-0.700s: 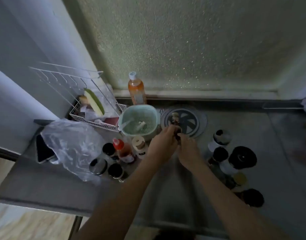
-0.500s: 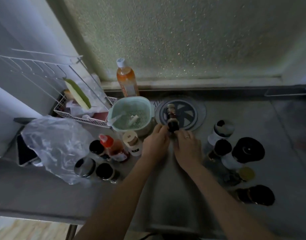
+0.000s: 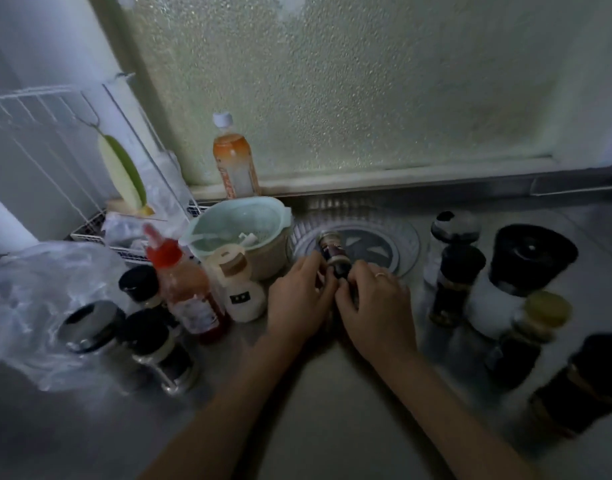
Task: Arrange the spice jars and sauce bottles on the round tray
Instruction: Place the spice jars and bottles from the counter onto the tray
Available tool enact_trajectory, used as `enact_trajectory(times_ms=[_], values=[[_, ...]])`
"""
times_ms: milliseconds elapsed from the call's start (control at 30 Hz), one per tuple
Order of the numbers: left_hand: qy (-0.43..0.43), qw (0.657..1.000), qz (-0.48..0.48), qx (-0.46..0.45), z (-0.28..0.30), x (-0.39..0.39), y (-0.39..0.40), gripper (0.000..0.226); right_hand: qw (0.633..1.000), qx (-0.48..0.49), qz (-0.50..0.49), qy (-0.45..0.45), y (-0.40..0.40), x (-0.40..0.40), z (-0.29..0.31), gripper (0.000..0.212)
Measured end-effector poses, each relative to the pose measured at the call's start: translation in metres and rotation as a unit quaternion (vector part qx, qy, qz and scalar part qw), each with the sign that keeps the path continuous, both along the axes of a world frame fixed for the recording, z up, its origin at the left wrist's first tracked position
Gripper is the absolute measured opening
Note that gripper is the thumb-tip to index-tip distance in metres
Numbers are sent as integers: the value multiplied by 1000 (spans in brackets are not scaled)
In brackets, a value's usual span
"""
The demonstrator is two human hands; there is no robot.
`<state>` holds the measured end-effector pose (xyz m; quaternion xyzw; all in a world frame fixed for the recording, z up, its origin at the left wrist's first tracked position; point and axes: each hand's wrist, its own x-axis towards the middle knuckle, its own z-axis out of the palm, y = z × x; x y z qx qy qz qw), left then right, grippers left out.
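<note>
Head view: both hands, left hand (image 3: 299, 299) and right hand (image 3: 374, 308), clasp a dark jar (image 3: 333, 252) over the round tray (image 3: 406, 237).

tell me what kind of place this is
Most likely a home kitchen counter. A steel worktop runs under a frosted window, a white wire rack stands on the left, and sauce bottles and spice jars such as the red sauce bottle crowd it.

A home kitchen is being shown: a steel tabletop (image 3: 315, 393) under a frosted window (image 3: 349, 81) is being crowded by sauce bottles (image 3: 188, 289), spice jars (image 3: 453, 282), a wire dish rack (image 3: 55, 133) and a mint colander (image 3: 240, 223).
</note>
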<state>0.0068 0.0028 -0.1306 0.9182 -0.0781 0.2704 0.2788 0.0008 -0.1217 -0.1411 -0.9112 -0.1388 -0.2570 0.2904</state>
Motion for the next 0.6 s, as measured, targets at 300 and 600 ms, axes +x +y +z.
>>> enact_trajectory(times_ms=[300, 600], values=[[27, 996, -80, -29, 11, -77, 12, 13, 999, -21, -3, -23, -2, -78, 1, 23], [-8, 996, -49, -80, 5, -128, 34, 10, 988, 39, -106, 103, 23, -122, 21, 48]])
